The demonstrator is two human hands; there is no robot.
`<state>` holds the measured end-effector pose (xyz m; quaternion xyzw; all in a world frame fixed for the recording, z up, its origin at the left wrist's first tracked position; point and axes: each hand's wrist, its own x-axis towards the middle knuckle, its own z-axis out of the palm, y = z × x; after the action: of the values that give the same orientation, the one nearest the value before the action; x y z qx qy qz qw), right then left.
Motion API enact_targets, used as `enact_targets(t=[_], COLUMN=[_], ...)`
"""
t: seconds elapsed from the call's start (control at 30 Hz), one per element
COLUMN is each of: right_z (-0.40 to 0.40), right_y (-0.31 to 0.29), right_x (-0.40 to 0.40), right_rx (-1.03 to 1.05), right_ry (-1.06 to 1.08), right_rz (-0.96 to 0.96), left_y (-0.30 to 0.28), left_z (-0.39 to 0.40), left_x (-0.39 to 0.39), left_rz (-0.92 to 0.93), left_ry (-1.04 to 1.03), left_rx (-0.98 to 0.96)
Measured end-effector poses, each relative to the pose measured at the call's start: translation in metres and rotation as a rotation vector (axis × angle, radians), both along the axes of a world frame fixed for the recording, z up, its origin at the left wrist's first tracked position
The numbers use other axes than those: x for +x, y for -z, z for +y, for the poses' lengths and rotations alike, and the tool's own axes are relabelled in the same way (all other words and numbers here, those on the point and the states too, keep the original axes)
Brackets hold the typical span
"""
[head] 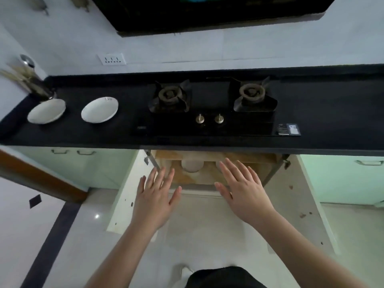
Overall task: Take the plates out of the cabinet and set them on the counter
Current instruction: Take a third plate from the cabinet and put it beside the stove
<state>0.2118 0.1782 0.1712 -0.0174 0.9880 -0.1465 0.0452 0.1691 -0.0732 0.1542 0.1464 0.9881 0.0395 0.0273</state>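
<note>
Both bare forearms reach forward and slightly inward. The left hand (154,196) is palm down, its 5 fingers straight and spread. The right hand (246,191) is palm down too, fingers straight and fanned, thumb out to the side. The 2 hands are apart, holding nothing.

I am looking at a home kitchen. Evidence: a black counter (311,113) with a built-in two-burner gas hob (209,107), a range hood (207,11) above it, pale green cabinet doors (340,179) below, and a utensil holder (39,86) at the left corner.
</note>
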Motion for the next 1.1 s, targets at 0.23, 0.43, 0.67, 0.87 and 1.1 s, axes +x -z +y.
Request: enact_targets(t=[0.23,0.43,0.67,0.87,1.1], right_z=[-0.055,-0.086,-0.082,-0.068,-0.053], right_y=[0.004,0.013,0.033,0.079,0.167], right_x=[-0.033,-0.05,-0.065,-0.111,-0.174], right_rx=[0.035,0.04,0.036,0.02,0.065], right_ry=[-0.081,-0.121,-0.089,-0.1,-0.145], right_rz=[-0.027,-0.031,-0.076,-0.138,-0.187], left_y=[0.002,0.014,0.041,0.086,0.173], left_z=[-0.049,-0.071,-0.058,-0.034,-0.008], left_x=[-0.011,-0.035,-0.068,-0.111,-0.164], left_rz=[0.004,-0.016,-0.044,-0.061,-0.09], left_ry=[-0.035,-0.012,0.096,0.085,0.033], left_rx=[0.023,0.046,-0.01,-0.022,0.02])
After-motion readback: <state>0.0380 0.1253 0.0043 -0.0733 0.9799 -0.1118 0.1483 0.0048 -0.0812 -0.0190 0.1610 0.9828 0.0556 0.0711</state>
